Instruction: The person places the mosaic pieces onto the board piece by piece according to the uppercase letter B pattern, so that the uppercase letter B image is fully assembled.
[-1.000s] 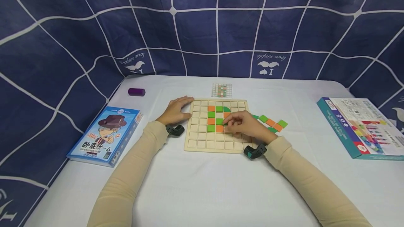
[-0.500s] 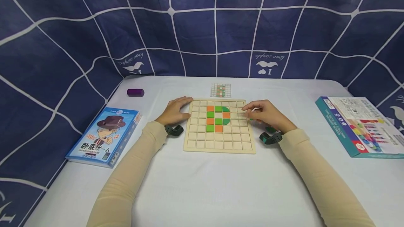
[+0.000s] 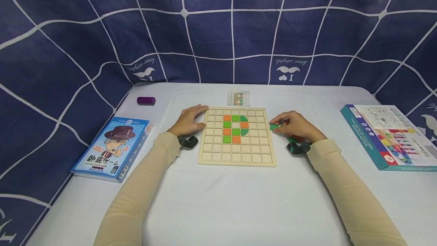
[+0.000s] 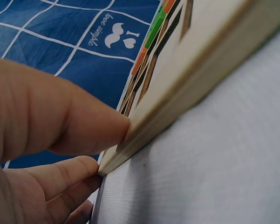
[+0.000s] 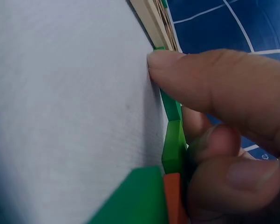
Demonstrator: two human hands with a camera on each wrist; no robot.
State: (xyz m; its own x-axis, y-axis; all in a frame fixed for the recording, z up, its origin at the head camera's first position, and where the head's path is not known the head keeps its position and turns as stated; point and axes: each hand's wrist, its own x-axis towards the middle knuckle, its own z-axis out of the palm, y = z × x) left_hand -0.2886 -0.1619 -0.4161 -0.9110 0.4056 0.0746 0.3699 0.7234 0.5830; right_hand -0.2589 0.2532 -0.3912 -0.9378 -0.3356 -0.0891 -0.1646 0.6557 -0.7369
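Note:
My left hand [image 3: 187, 120] rests at the left edge of a wooden grid board [image 3: 235, 158]. In the left wrist view its thumb [image 4: 95, 123] touches the board's side, and the fingers lie by the corner. Orange and light green square tiles and two dark green rounded tiles [image 3: 244, 118] sit in the grid's cells. Just right of the board, my right hand [image 3: 295, 126] pinches a dark green tile [image 3: 274, 127] between thumb and fingers, low at the table. The right wrist view shows a light green tile [image 5: 173, 147] and an orange tile [image 5: 173, 196] beneath the hand, partly hidden.
A small pattern card [image 3: 238, 98] lies behind the board. At the left are a purple cylinder [image 3: 146, 101] and a blue game box [image 3: 110, 149]; a teal-edged box [image 3: 392, 137] lies at the right. A blue checked cloth [image 3: 256, 29] hangs behind the white table.
My right hand has moved right, from the board's middle to the loose tiles beside it. A dark green rounded tile now shows in the cell where that hand was. The left hand stays put.

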